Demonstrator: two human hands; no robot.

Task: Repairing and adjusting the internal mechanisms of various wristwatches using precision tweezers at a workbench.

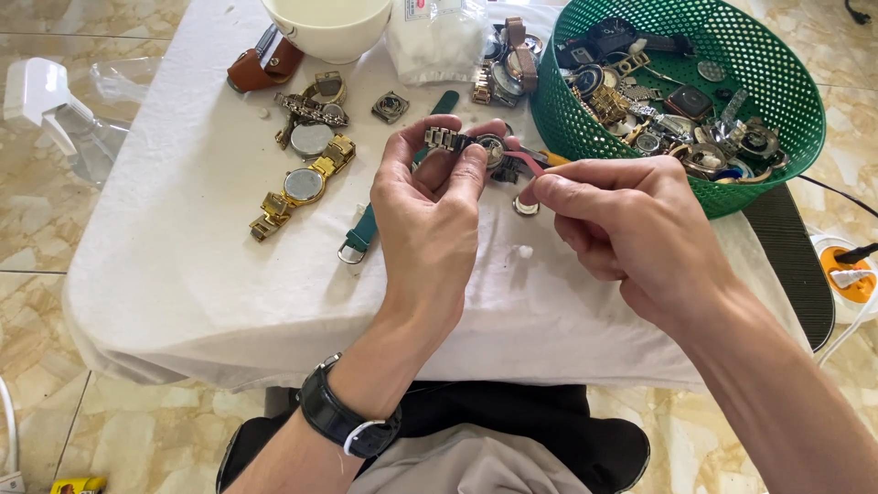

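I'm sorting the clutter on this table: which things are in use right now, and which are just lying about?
In use:
left hand
right hand
silver watch
pink-handled tool

Lying about:
gold watch
teal strap
green basket of watch parts
white bowl
brown strap

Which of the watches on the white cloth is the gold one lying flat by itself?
The gold-bracelet watch with the pale round dial, left of the left hand. The watch being worked on is silver and held up in the hands; the rest lie piled together.
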